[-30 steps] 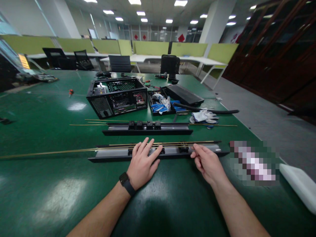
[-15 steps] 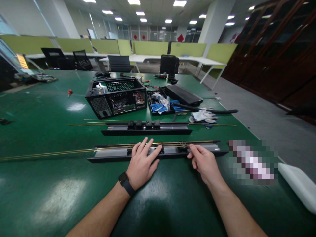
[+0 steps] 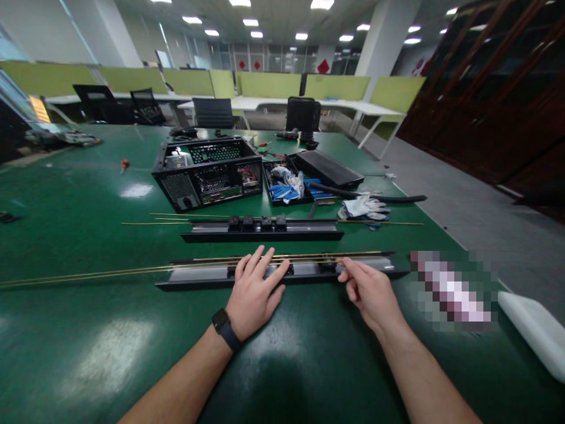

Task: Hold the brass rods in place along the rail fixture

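Hands (image 3: 309, 291) on flat black rail (image 3: 194, 279)

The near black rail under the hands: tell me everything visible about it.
The near black rail is a long, low black channel, apparently plastic or metal, with a pale grey strip along its floor. It lies flat on the green table, running left to right, parallel to a second rail behind it. Thin brass rods run along its top and stick out far to the left. Small black blocks sit in it. The left hand rests flat on its middle; the right hand touches it further right.
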Motion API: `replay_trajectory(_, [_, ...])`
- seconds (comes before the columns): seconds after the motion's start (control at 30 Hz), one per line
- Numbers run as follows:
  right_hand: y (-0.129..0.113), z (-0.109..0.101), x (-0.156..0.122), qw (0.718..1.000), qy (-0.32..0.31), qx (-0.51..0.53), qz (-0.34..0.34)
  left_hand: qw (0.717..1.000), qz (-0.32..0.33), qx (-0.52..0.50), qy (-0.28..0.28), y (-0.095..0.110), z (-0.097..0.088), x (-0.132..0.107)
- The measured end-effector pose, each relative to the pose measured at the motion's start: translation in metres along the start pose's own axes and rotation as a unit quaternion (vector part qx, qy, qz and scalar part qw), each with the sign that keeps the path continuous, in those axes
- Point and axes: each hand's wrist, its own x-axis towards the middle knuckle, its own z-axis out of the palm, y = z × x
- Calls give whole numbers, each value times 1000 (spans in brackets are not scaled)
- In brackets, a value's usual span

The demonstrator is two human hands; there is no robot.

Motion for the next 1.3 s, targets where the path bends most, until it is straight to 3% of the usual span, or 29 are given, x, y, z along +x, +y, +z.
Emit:
replay_trajectory(0.33, [-1, -1, 3, 995, 6, 87, 42, 1000, -2, 0, -6, -1, -1, -2])
replay_trajectory(0.93, [8, 1, 6, 995, -13, 88, 39, 1000, 1, -2, -7, -1, -2, 0])
replay_trajectory(1.03, [7, -6, 11, 994, 12, 107, 34, 1000, 4, 0, -3, -1, -2, 0])
replay_trajectory(1.2, [2, -23, 23, 985, 115, 129, 26, 1000, 2, -3, -4, -1, -2, -1])
replay_trajectory(1.3, [1, -20, 20, 987, 113, 107, 41, 1000, 0, -6, -5, -2, -1, -1])
